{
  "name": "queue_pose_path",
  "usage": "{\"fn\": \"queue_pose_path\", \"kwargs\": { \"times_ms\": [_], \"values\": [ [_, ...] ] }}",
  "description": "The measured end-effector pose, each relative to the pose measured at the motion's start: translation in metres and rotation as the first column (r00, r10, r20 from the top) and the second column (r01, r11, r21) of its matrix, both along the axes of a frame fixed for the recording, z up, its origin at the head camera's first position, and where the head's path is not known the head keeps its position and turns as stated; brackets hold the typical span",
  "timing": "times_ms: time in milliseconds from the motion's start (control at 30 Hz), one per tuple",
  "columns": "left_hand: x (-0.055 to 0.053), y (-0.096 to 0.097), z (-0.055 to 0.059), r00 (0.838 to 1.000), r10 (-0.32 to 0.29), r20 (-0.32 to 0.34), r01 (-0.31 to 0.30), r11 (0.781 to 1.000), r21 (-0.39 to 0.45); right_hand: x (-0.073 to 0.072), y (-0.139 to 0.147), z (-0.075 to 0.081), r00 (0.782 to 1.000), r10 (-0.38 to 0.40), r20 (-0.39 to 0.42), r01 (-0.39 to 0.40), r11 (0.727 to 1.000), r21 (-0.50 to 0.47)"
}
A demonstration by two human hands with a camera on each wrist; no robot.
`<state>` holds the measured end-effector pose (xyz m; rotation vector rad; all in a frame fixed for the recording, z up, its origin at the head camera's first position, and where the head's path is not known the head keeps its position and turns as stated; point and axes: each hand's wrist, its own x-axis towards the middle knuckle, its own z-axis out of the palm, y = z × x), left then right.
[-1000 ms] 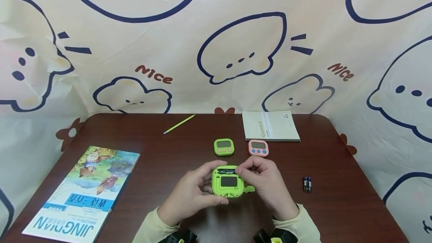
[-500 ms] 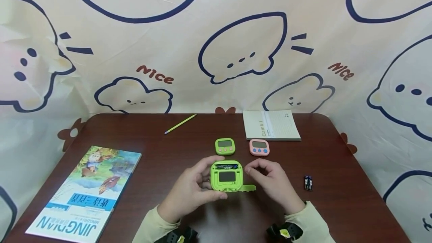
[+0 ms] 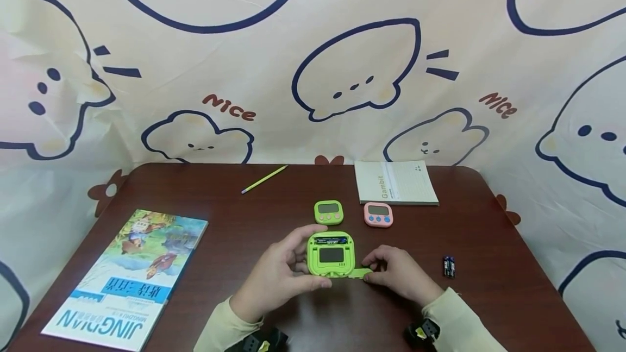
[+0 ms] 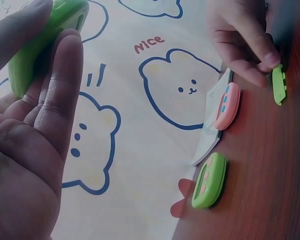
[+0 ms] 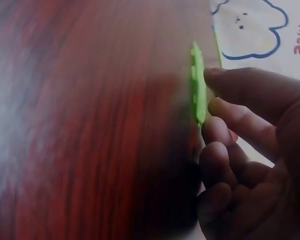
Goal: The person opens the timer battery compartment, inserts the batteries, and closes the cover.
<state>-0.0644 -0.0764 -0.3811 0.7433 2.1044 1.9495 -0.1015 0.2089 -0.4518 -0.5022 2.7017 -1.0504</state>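
Note:
In the head view, my left hand (image 3: 281,270) grips a green timer (image 3: 331,254) by its left side, thumb below and index finger above. Its back faces up with the battery slot uncovered, and a dark battery (image 3: 330,240) lies in the slot. Beside the timer, a small green battery cover (image 3: 359,272) lies on the table. My right hand (image 3: 398,273) pinches the cover's right end between thumb and index finger. In the right wrist view the cover (image 5: 198,85) stands edge-on at the thumb and fingertips; the left wrist view shows the cover (image 4: 279,86) at the thumb tip.
Behind my hands lie a second green timer (image 3: 329,212) and a pink timer (image 3: 378,214). A notebook (image 3: 398,183) and a pencil (image 3: 264,179) are at the table's back. Batteries (image 3: 449,266) rest on the right, a picture book (image 3: 129,278) on the left.
My right hand has moved from the timer's upper right side down and outward to the battery cover. My left hand keeps its grip on the timer, which has risen slightly in view.

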Motion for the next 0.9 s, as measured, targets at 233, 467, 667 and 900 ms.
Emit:
{"fn": "queue_pose_path", "kwargs": {
  "times_ms": [233,467,667,900],
  "values": [
    [0.0,0.0,0.001,1.0,-0.008,-0.003,0.008,1.0,0.013,0.002,-0.003,0.001,0.999,0.026,-0.031,-0.023,0.997,0.067],
    [-0.001,0.001,0.001,1.0,-0.007,-0.003,0.007,1.0,0.007,0.004,-0.008,-0.001,0.999,-0.043,-0.012,0.043,0.999,0.015],
    [0.0,0.001,0.002,1.0,-0.005,0.002,0.005,1.0,-0.005,0.005,-0.012,0.0,0.996,-0.075,-0.051,0.07,0.994,-0.086],
    [0.0,0.0,0.001,1.0,-0.006,-0.001,0.006,1.0,-0.014,0.002,-0.023,0.024,0.979,-0.163,-0.123,0.128,0.959,-0.251]
  ]
}}
